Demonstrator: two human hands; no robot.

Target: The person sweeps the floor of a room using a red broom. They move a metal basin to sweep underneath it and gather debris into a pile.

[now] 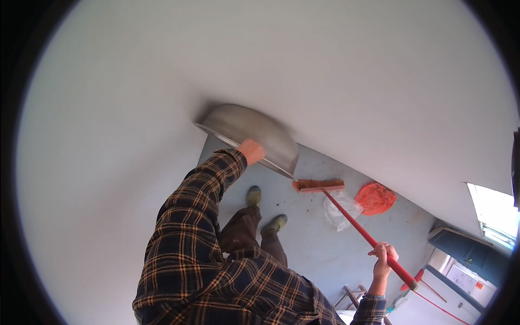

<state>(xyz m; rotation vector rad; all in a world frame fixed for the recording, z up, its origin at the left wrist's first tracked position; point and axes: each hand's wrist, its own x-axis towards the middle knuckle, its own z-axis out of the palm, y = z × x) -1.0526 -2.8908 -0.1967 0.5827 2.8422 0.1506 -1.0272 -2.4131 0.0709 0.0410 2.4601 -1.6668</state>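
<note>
My left hand [252, 151] is closed on the rim of a large metal basin [254, 128]. The basin is tipped, its rounded outer side facing up, close to the corner of the walls. In my right hand [384, 258] is the upper part of a red broom handle [359, 229]. The broom's head [319, 185], with orange-brown bristles, is at the floor near the wall, close to the basin's right end. A clear plastic bag [341, 211] lies partly under the handle, beside a red plastic bag [374, 198].
Specks of debris dot the grey floor [308, 243] around my shoes [254, 196]. Pale walls [345, 81] rise ahead and to the left. A wooden frame [353, 296], perhaps a stool, stands near my right arm. Farther right are a red-handled tool [418, 278] and a bright window [491, 211].
</note>
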